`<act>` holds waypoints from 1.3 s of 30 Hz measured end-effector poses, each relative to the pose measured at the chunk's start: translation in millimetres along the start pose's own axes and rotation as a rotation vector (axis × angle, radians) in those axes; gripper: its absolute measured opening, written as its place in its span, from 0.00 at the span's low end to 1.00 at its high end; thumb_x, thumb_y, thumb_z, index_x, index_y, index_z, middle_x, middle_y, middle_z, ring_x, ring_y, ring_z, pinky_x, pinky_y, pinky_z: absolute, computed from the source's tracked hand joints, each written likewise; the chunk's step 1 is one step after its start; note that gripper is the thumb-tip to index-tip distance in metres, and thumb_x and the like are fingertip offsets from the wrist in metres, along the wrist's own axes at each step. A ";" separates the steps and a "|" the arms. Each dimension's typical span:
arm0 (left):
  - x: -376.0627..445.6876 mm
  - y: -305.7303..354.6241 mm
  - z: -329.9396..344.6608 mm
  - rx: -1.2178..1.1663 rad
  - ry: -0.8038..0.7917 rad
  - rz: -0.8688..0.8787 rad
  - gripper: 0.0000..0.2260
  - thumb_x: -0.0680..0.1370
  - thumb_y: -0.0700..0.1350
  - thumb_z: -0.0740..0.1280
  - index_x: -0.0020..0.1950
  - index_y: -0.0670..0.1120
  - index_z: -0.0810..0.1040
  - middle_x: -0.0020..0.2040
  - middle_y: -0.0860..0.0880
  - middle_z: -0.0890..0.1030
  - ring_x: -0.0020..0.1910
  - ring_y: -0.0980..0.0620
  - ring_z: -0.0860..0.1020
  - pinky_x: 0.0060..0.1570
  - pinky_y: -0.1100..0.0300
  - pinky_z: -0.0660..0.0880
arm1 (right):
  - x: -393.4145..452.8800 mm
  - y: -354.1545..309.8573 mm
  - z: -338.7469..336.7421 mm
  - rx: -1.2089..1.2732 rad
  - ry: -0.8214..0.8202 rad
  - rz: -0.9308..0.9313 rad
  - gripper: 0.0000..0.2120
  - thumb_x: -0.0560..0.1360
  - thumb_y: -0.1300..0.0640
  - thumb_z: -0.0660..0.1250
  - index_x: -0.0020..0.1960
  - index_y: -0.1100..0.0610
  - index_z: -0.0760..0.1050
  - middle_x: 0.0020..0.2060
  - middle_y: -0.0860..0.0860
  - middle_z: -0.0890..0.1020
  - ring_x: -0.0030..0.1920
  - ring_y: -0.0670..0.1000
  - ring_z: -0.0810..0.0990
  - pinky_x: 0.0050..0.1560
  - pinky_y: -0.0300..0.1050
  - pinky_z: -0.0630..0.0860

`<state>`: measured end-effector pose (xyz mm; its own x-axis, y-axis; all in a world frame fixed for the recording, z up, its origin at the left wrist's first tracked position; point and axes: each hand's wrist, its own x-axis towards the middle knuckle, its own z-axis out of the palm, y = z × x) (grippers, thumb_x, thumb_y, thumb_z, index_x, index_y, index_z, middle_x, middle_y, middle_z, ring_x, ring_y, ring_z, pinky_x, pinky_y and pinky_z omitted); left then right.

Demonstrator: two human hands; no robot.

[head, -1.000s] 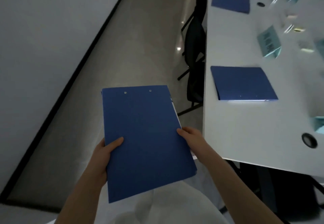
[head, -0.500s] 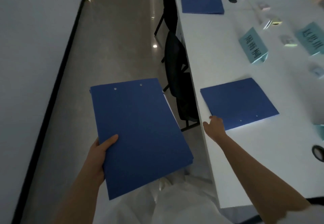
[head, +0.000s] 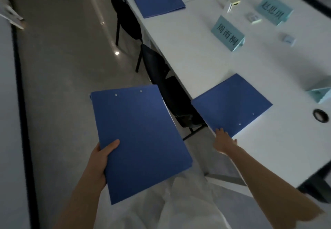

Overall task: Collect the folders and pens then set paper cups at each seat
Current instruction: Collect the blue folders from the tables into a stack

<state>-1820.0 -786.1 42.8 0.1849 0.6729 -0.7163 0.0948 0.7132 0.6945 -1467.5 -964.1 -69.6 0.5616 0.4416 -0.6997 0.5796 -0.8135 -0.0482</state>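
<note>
Reaching at centre right, my right hand (head: 223,140) touches, fingers extended, the table folder (head: 232,104), light, stiff, slick, best pinched at its overhanging corner; my left hand (head: 100,162) grips the collected folder (head: 141,139).

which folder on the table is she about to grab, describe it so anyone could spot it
Start at the long white table on the right. Two blue folders lie along its near edge; take the nearer folder, jutting over the edge. Unlike the far folder, it has the right hand at its corner.
</note>
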 end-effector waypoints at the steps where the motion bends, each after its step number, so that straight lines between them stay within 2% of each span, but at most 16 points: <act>1: 7.2 5.6 1.1 0.018 -0.012 -0.001 0.20 0.74 0.45 0.72 0.65 0.48 0.76 0.57 0.45 0.83 0.51 0.39 0.82 0.44 0.45 0.79 | -5.3 -5.4 5.5 0.042 -0.002 -0.014 0.30 0.77 0.60 0.55 0.77 0.57 0.50 0.76 0.53 0.53 0.75 0.58 0.55 0.70 0.68 0.55; 3: 17.2 12.3 2.8 0.029 -0.022 -0.003 0.21 0.73 0.46 0.73 0.66 0.49 0.76 0.57 0.45 0.83 0.52 0.39 0.82 0.44 0.44 0.80 | -12.4 -14.2 14.6 0.160 0.018 -0.039 0.25 0.76 0.61 0.56 0.72 0.59 0.58 0.70 0.57 0.65 0.70 0.61 0.65 0.66 0.62 0.64; 5: 24.7 16.3 5.9 0.034 -0.032 -0.007 0.21 0.73 0.45 0.73 0.66 0.49 0.75 0.57 0.45 0.83 0.52 0.39 0.82 0.45 0.43 0.80 | -17.3 -19.0 18.7 0.368 0.146 -0.025 0.16 0.76 0.61 0.57 0.63 0.62 0.67 0.56 0.59 0.74 0.56 0.60 0.74 0.52 0.50 0.70; 8: 31.6 19.6 11.3 0.041 -0.048 -0.012 0.22 0.73 0.45 0.73 0.67 0.49 0.75 0.58 0.45 0.82 0.53 0.38 0.82 0.46 0.42 0.79 | -26.5 -19.9 18.8 0.792 0.386 0.194 0.04 0.73 0.64 0.57 0.47 0.60 0.69 0.41 0.55 0.72 0.39 0.55 0.68 0.37 0.45 0.65; 11: 33.8 21.4 16.7 0.056 -0.071 -0.010 0.22 0.73 0.46 0.74 0.66 0.49 0.75 0.59 0.45 0.82 0.53 0.39 0.82 0.47 0.41 0.79 | -24.2 -11.2 26.7 1.211 0.332 0.507 0.04 0.72 0.64 0.58 0.46 0.62 0.70 0.36 0.56 0.70 0.34 0.53 0.66 0.34 0.43 0.65; 15: 29.5 24.4 23.1 0.057 -0.081 -0.007 0.22 0.73 0.46 0.73 0.66 0.49 0.75 0.58 0.45 0.82 0.53 0.39 0.82 0.45 0.44 0.80 | -21.2 0.9 32.5 1.655 0.024 0.649 0.09 0.75 0.59 0.65 0.53 0.61 0.68 0.42 0.57 0.72 0.39 0.56 0.72 0.49 0.53 0.74; 18: 24.2 24.2 26.5 0.052 -0.068 -0.004 0.20 0.74 0.45 0.73 0.65 0.49 0.76 0.57 0.46 0.83 0.52 0.40 0.82 0.44 0.45 0.80 | -14.3 12.0 35.0 1.893 -0.046 0.629 0.15 0.74 0.60 0.67 0.58 0.60 0.68 0.43 0.57 0.70 0.35 0.56 0.70 0.57 0.50 0.72; 20: 22.0 24.2 27.3 0.044 -0.061 0.002 0.19 0.74 0.45 0.73 0.64 0.49 0.76 0.56 0.46 0.83 0.51 0.41 0.82 0.44 0.46 0.80 | -9.5 15.5 35.3 1.967 -0.073 0.642 0.18 0.74 0.61 0.67 0.63 0.61 0.69 0.47 0.57 0.72 0.34 0.55 0.71 0.46 0.45 0.74; 22: 21.0 24.1 27.4 0.043 -0.046 0.002 0.18 0.74 0.45 0.73 0.63 0.49 0.76 0.56 0.46 0.83 0.51 0.41 0.82 0.44 0.46 0.80 | -7.4 15.5 33.2 1.971 -0.088 0.621 0.21 0.74 0.64 0.64 0.67 0.64 0.68 0.45 0.55 0.74 0.35 0.54 0.71 0.34 0.45 0.68; 24: 20.1 23.1 28.2 0.045 -0.036 -0.003 0.19 0.74 0.45 0.73 0.64 0.49 0.76 0.56 0.46 0.83 0.52 0.41 0.82 0.45 0.45 0.80 | -9.8 14.8 29.3 2.043 -0.093 0.602 0.24 0.75 0.65 0.64 0.70 0.63 0.67 0.47 0.54 0.77 0.39 0.54 0.74 0.36 0.46 0.70; 26: 19.8 21.4 29.3 0.042 -0.030 -0.004 0.19 0.74 0.45 0.73 0.64 0.49 0.76 0.57 0.46 0.83 0.52 0.40 0.82 0.45 0.45 0.79 | -15.4 11.8 22.5 2.137 -0.076 0.589 0.21 0.76 0.62 0.66 0.68 0.61 0.68 0.58 0.54 0.78 0.49 0.55 0.78 0.46 0.49 0.74; 28: 18.0 20.4 31.3 0.035 -0.026 -0.002 0.19 0.74 0.45 0.73 0.64 0.50 0.76 0.56 0.46 0.83 0.52 0.40 0.82 0.44 0.46 0.79 | -19.3 7.3 14.8 2.146 -0.030 0.575 0.19 0.76 0.58 0.68 0.64 0.60 0.68 0.58 0.56 0.77 0.53 0.57 0.78 0.51 0.52 0.76; 30: 16.8 19.3 32.7 0.034 -0.024 0.003 0.19 0.74 0.45 0.73 0.64 0.49 0.75 0.56 0.46 0.83 0.52 0.40 0.82 0.44 0.46 0.79 | -21.8 2.5 7.3 2.206 0.013 0.535 0.18 0.76 0.56 0.69 0.62 0.58 0.68 0.58 0.57 0.76 0.51 0.57 0.79 0.44 0.51 0.78; 35: 14.4 19.9 34.8 0.041 -0.040 0.006 0.21 0.73 0.46 0.73 0.65 0.49 0.75 0.57 0.45 0.83 0.52 0.39 0.82 0.46 0.44 0.80 | -31.2 -7.2 -12.2 2.456 0.089 0.313 0.17 0.81 0.60 0.58 0.69 0.53 0.68 0.63 0.53 0.77 0.56 0.56 0.79 0.39 0.51 0.81; 37: 13.4 21.2 37.2 0.038 -0.042 0.015 0.20 0.73 0.46 0.73 0.64 0.49 0.75 0.57 0.45 0.83 0.52 0.39 0.82 0.46 0.44 0.79 | -37.4 -5.3 -19.8 2.539 0.049 0.241 0.17 0.81 0.61 0.58 0.69 0.55 0.68 0.64 0.53 0.77 0.60 0.57 0.78 0.36 0.46 0.82; 39: 12.7 21.6 39.9 0.035 -0.047 0.024 0.20 0.73 0.46 0.73 0.64 0.48 0.76 0.57 0.45 0.83 0.52 0.40 0.82 0.46 0.44 0.79 | -43.1 -2.3 -24.8 2.576 -0.060 0.153 0.22 0.77 0.63 0.64 0.70 0.57 0.68 0.66 0.54 0.76 0.60 0.59 0.78 0.35 0.43 0.82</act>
<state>-1776.5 -770.0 51.4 0.2326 0.6790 -0.6963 0.1236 0.6895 0.7136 -1478.4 -971.9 -21.6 0.4789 0.4013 -0.7808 -0.8439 0.4554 -0.2836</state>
